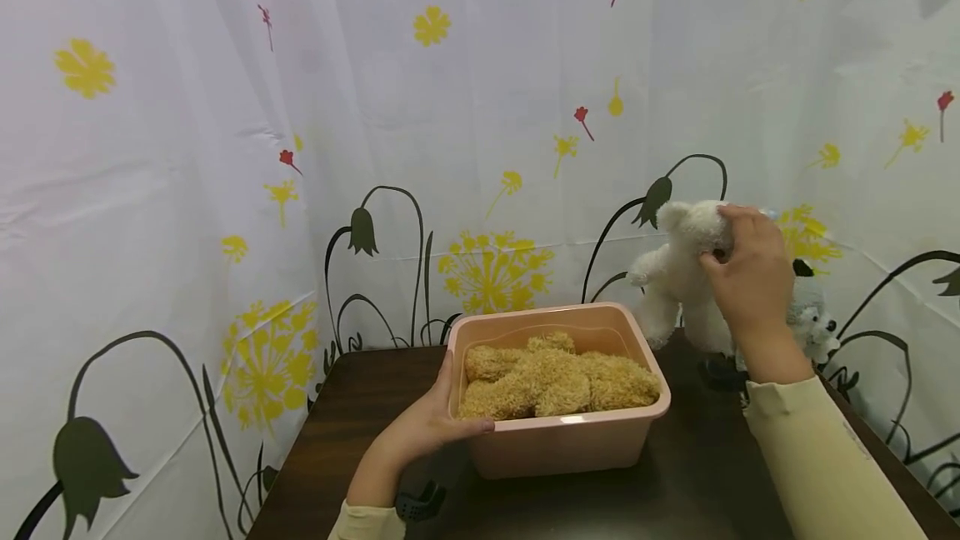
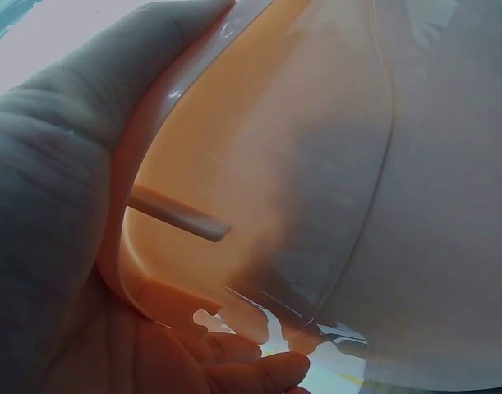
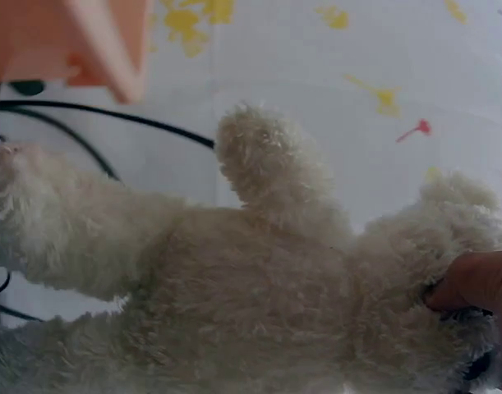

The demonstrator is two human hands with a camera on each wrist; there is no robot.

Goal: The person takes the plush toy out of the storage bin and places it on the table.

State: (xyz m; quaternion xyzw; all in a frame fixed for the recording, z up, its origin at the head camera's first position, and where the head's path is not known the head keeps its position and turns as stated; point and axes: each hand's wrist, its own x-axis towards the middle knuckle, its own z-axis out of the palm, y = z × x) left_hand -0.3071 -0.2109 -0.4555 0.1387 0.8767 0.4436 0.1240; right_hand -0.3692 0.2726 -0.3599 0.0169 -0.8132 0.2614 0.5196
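A pink plastic bin (image 1: 558, 448) stands on the dark table, with a curly tan plush toy (image 1: 555, 377) lying inside it. My left hand (image 1: 423, 415) grips the bin's left side, thumb over the front rim; the left wrist view shows the fingers under the rim (image 2: 164, 115). To the right of the bin, my right hand (image 1: 753, 273) holds a white teddy bear (image 1: 686, 273) by its head, the body hanging upright with legs down. In the right wrist view the thumb (image 3: 472, 283) presses into the fur of the bear's face.
Behind my right hand, at the table's right edge, sits a small grey-and-white plush dog (image 1: 813, 323). The dark wooden table (image 1: 360, 390) extends around the bin. A white curtain (image 1: 487, 107) printed with flowers hangs close behind the table.
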